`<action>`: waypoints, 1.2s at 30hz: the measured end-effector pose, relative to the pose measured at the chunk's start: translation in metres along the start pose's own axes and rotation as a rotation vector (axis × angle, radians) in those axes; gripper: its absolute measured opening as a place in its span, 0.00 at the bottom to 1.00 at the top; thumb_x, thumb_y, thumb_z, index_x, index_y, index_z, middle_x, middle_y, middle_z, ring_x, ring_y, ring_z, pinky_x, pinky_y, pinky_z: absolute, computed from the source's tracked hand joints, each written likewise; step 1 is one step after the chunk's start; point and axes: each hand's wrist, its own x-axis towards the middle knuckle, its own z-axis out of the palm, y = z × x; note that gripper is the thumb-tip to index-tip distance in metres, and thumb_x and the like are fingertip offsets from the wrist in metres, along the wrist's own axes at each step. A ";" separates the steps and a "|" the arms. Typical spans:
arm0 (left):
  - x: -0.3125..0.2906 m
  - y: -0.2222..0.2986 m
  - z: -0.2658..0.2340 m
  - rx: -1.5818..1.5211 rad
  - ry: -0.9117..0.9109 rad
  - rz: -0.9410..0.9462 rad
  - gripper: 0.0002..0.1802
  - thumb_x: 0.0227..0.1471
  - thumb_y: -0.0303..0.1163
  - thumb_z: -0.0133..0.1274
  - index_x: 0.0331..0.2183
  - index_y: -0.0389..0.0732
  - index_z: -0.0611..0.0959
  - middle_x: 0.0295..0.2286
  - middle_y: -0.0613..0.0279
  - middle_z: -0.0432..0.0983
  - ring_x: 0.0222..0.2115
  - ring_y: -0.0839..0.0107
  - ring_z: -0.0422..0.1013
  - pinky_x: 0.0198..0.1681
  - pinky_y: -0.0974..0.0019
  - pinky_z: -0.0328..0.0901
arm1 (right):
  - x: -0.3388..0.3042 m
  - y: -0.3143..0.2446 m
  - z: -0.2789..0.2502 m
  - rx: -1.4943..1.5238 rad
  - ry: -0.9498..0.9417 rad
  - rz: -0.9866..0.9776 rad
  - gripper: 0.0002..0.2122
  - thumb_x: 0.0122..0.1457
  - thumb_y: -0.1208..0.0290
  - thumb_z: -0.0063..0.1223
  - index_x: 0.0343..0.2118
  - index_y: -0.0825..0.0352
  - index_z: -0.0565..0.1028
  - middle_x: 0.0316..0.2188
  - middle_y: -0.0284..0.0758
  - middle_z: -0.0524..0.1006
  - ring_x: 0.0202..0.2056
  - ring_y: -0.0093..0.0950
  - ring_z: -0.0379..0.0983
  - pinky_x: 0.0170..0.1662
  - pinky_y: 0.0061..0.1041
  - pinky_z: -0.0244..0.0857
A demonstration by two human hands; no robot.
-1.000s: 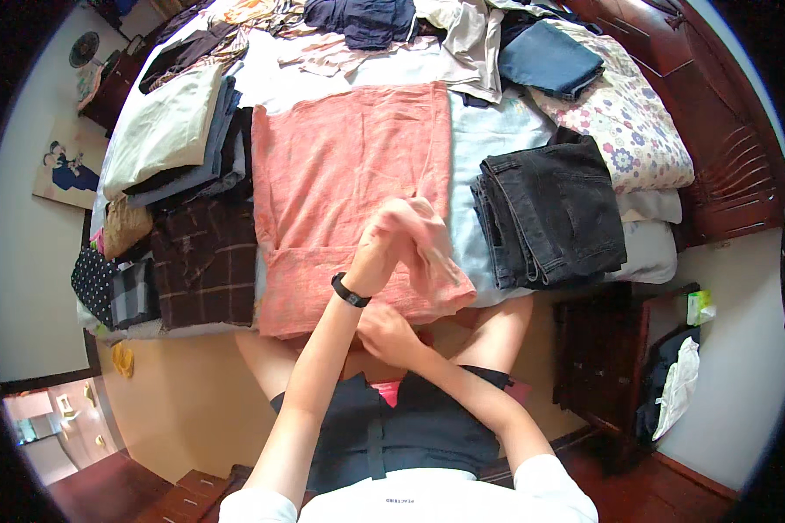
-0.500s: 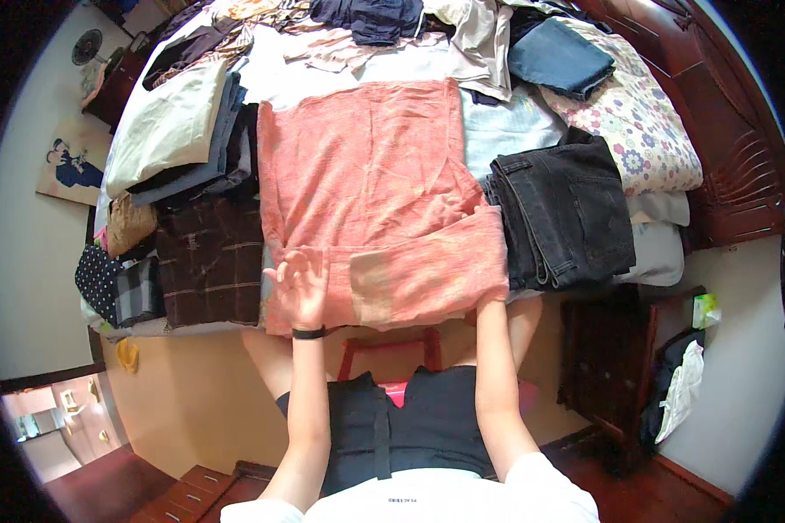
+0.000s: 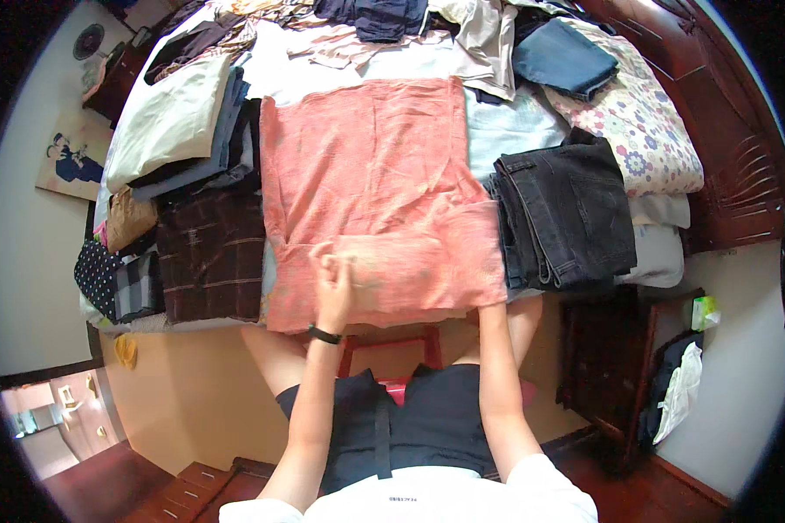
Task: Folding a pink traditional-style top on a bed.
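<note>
A coral-pink cloth (image 3: 371, 166), perhaps a towel or garment, lies spread on the bed in front of me. Its near end is folded back into a band with a pale patch. Over the left part of that band is my left hand (image 3: 333, 283), a dark band on its wrist. Motion smears its fingers, so whether they grip the cloth is unclear. The right forearm runs up to the near right corner, where my right hand (image 3: 490, 307) is tucked under the fold and its fingers are hidden.
Folded black jeans (image 3: 571, 209) lie close on the right, beyond them a floral quilt (image 3: 637, 131). On the left are a brown checked cloth (image 3: 209, 261) and a stack topped by pale trousers (image 3: 170, 118). Blue folded denim (image 3: 567, 57) and loose clothes lie farther back.
My left hand has moved right and turned from palm-up spread fingers to a blurred, more curled pose. The folded band has shifted and crumpled near its right end. The right hand stays under the cloth.
</note>
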 end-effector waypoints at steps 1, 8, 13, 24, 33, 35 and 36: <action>0.004 0.001 -0.011 0.062 0.018 0.061 0.16 0.53 0.21 0.47 0.45 0.42 0.71 0.32 0.69 0.70 0.34 0.85 0.63 0.33 0.78 0.60 | 0.000 0.002 -0.001 -0.001 -0.002 -0.002 0.14 0.50 0.68 0.49 0.40 0.66 0.74 0.38 0.44 0.74 0.37 0.45 0.71 0.42 0.43 0.63; 0.015 -0.022 -0.062 0.607 -0.145 0.184 0.08 0.56 0.23 0.44 0.36 0.35 0.78 0.32 0.62 0.71 0.36 0.73 0.68 0.41 0.72 0.62 | -0.008 0.007 -0.003 -0.022 -0.007 -0.029 0.14 0.50 0.67 0.49 0.39 0.66 0.74 0.38 0.45 0.74 0.36 0.45 0.71 0.42 0.44 0.63; 0.011 -0.035 -0.056 0.650 0.011 0.121 0.09 0.52 0.21 0.46 0.36 0.36 0.78 0.31 0.57 0.70 0.36 0.66 0.68 0.40 0.68 0.63 | -0.021 0.004 -0.003 -0.068 -0.009 -0.161 0.14 0.51 0.67 0.49 0.39 0.66 0.74 0.38 0.45 0.74 0.36 0.46 0.71 0.42 0.44 0.63; -0.001 -0.005 -0.086 0.750 0.025 0.222 0.13 0.52 0.23 0.46 0.42 0.36 0.75 0.35 0.53 0.71 0.36 0.60 0.70 0.41 0.63 0.64 | -0.092 -0.028 -0.060 -0.108 -0.086 -0.075 0.15 0.53 0.64 0.48 0.28 0.74 0.76 0.28 0.51 0.75 0.36 0.47 0.70 0.43 0.43 0.62; 0.067 0.036 -0.092 1.145 -0.371 0.405 0.18 0.46 0.29 0.54 0.43 0.43 0.76 0.39 0.59 0.73 0.41 0.56 0.66 0.44 0.59 0.62 | -0.033 -0.053 -0.130 0.408 -0.184 -0.114 0.15 0.57 0.65 0.47 0.43 0.68 0.72 0.38 0.46 0.75 0.41 0.40 0.71 0.42 0.34 0.65; 0.087 0.039 -0.094 1.201 -0.536 0.418 0.15 0.42 0.35 0.58 0.36 0.45 0.80 0.33 0.64 0.75 0.42 0.58 0.63 0.47 0.59 0.57 | 0.011 -0.056 -0.102 0.317 -0.138 -0.294 0.15 0.56 0.66 0.47 0.44 0.67 0.72 0.42 0.43 0.73 0.46 0.40 0.69 0.46 0.36 0.63; 0.095 0.041 -0.097 1.278 -0.553 0.425 0.14 0.42 0.37 0.59 0.34 0.45 0.80 0.31 0.65 0.75 0.42 0.58 0.63 0.46 0.59 0.57 | 0.032 -0.060 -0.086 0.131 -0.083 -0.352 0.14 0.55 0.67 0.48 0.43 0.65 0.72 0.44 0.41 0.73 0.48 0.39 0.67 0.48 0.37 0.62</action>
